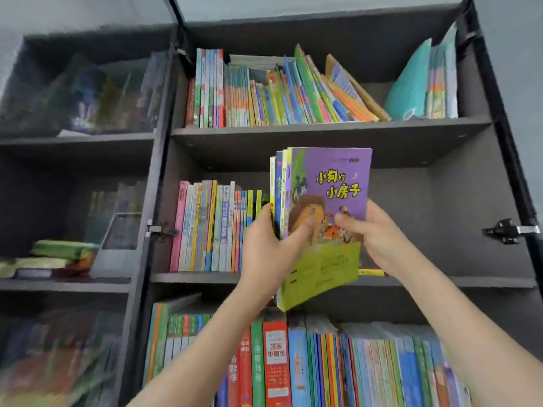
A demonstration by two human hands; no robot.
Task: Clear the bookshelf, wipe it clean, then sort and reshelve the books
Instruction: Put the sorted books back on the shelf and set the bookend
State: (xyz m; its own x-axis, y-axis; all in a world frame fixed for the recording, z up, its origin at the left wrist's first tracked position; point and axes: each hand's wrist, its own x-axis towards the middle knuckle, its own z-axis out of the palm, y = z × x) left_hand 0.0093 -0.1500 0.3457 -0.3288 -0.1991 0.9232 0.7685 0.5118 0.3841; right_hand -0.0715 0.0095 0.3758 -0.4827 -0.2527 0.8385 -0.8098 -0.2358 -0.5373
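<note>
The bookshelf [323,132] fills our view: dark grey boards with a run of books on each level of the open bay. At the centre we hold a bundle of thin books [332,183] upright and a little tilted, in front of the middle shelf. Its lower edge hangs below that board's front edge. The front cover is purple with yellow characters and has a green band at the bottom.

Our left grip [264,248] clasps the bundle from 9 o'clock, the thumb lying across the cover and the fingers wrapped behind the spines. Our right grip [373,230] pinches the cover's edge from 3 o'clock, with the thumb on the front and the fingers behind.

Just beside the bundle, at 9 o'clock, a row of standing books [211,227] takes the left half of the middle shelf. The right half shows bare board, with a yellow strip [371,272] lying flat near its front edge.

At 12 o'clock the top row [264,92] leans over to the left, and a teal folder [408,86] stands apart from it at 2 o'clock. At 6 o'clock the bottom row [323,362] is packed tight. The left bay [73,171], at 9 o'clock, is blurred behind glass.
</note>
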